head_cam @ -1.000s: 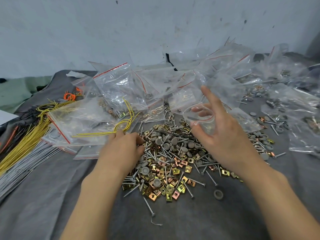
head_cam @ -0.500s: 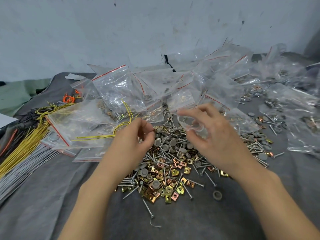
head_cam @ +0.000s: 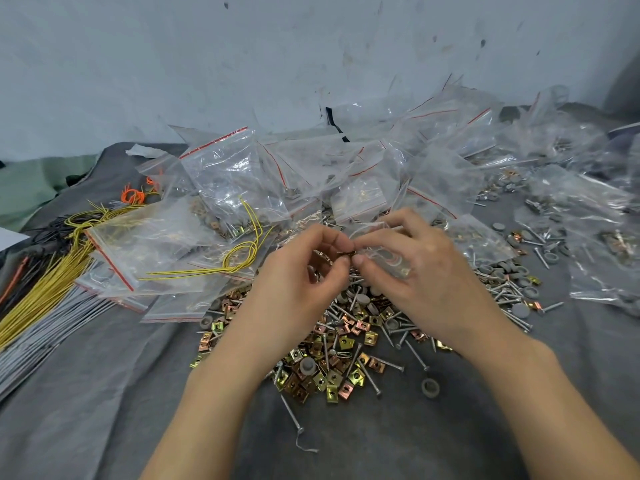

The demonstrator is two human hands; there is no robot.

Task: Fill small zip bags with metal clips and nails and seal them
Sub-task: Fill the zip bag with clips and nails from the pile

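Note:
My right hand (head_cam: 412, 271) holds a small clear zip bag (head_cam: 384, 252) by its mouth, above the heap. My left hand (head_cam: 298, 278) pinches a few nails and a dark metal clip (head_cam: 346, 253) at the bag's opening; the two hands meet there. Below them lies a heap of brass and copper square clips (head_cam: 332, 372), grey nails (head_cam: 367, 374) and grey round caps on the dark grey cloth (head_cam: 104, 410). How much is inside the held bag is hard to tell.
Many clear zip bags with red seal lines (head_cam: 228, 174) pile up behind the heap and to the right. Yellow wires (head_cam: 52, 271), grey rods (head_cam: 41, 334) and orange ties (head_cam: 133, 195) lie at the left. A pale wall stands behind.
My left hand rose from the heap with picked-up pieces and came to the bag's mouth. My right hand lowered the bag and closed its fingers round it, moving toward the left hand.

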